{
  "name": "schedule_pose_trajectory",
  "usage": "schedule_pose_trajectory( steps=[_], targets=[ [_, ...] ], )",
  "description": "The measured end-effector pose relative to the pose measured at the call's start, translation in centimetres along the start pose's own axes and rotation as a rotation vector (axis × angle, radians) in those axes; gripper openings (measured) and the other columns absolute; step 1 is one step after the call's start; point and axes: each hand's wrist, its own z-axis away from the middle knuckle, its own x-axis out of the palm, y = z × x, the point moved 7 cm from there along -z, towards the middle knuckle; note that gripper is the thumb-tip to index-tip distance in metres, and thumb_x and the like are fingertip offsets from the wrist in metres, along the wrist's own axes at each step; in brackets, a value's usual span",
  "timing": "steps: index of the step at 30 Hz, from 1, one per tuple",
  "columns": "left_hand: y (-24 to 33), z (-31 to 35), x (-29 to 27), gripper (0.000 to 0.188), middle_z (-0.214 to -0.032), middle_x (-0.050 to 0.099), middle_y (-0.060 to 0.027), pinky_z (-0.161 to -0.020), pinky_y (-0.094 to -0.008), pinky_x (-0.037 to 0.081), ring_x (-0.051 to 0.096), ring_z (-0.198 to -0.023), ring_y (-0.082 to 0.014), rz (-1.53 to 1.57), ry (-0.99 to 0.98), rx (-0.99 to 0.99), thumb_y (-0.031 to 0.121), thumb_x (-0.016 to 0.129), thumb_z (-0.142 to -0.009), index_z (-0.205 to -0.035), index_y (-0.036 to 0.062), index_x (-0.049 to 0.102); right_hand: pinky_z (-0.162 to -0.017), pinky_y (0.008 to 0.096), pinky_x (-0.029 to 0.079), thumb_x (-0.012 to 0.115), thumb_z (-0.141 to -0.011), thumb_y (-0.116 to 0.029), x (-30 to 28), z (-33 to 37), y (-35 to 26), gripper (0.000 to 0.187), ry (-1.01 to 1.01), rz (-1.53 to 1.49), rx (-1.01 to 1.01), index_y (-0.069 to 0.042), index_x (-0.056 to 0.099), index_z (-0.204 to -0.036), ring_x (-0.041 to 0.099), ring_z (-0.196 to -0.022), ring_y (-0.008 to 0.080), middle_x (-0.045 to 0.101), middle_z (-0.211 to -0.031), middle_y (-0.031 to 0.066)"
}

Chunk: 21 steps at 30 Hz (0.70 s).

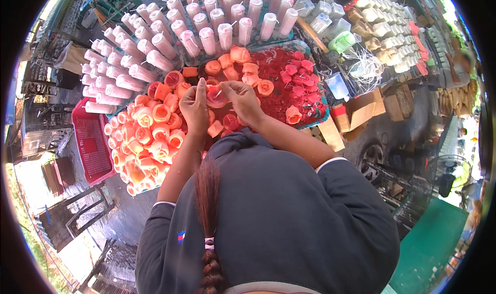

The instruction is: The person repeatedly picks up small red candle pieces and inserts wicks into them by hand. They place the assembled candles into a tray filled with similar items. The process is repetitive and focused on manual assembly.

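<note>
Between my two hands is a round pinkish-red wax candle cup (pixel 217 98) with a short white wick showing at its middle. My left hand (pixel 195 108) grips its left side, thumb pointing up. At its right edge my right hand (pixel 245 104) is closed, fingertips pinched by the wick. Many orange rose-shaped wax cups (pixel 145 116) are heaped to the left of my hands, some hollow and facing up. More orange wax roses (pixel 239 55) lie just beyond my fingers. Red wax pieces with small stems (pixel 299 77) sit on a red-stained tray (pixel 323 100) to the right.
Rows of pale pink cylindrical candles (pixel 206 38) with white wicks stand at the back and left. A red plastic crate (pixel 93 144) is at the left. A tangle of white wick string (pixel 364 65), a green plastic container (pixel 342 42) and open cardboard boxes (pixel 364 108) lie right.
</note>
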Motion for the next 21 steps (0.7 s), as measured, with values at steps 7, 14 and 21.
schedule_pose_trajectory(
  steps=[7,14,21],
  targets=[
    [-1.5,1.3,1.4,0.026,-0.093,0.064,-0.0033,-0.069,-0.0182,0.045,0.057,-0.08,-0.0053,-0.009,-0.2,-0.174,0.012,0.066,-0.084,-0.105,-0.0029,0.061,-0.065,0.0188,0.045,0.054,-0.093,-0.023,-1.6,-1.1,-0.6,0.026,-0.061,-0.035,0.1,0.0,0.064,-0.088,0.056,-0.072,0.0051,0.065,-0.08,0.0016],
    [-1.4,1.0,1.2,0.027,-0.095,0.064,-0.0039,-0.07,-0.0183,0.046,0.058,-0.08,-0.0059,0.059,-0.202,-0.118,0.015,0.058,-0.09,-0.111,-0.0032,0.059,-0.082,0.0216,0.047,0.061,-0.088,-0.014,-0.3,0.1,-0.5,0.042,-0.147,-0.22,0.117,0.001,0.049,-0.126,0.058,-0.091,0.0076,0.06,-0.107,0.0043],
    [-2.7,-0.6,1.7,0.022,-0.075,0.059,0.0002,-0.056,-0.0193,0.043,0.052,-0.066,-0.0043,0.176,0.006,-0.148,0.023,0.052,-0.094,-0.082,0.0047,0.057,-0.077,0.0203,0.044,0.061,-0.088,-0.012,-0.6,0.2,-1.0,0.034,-0.07,0.217,-0.293,-0.005,0.057,-0.12,0.053,-0.091,0.0069,0.056,-0.098,0.0004]
  ],
)
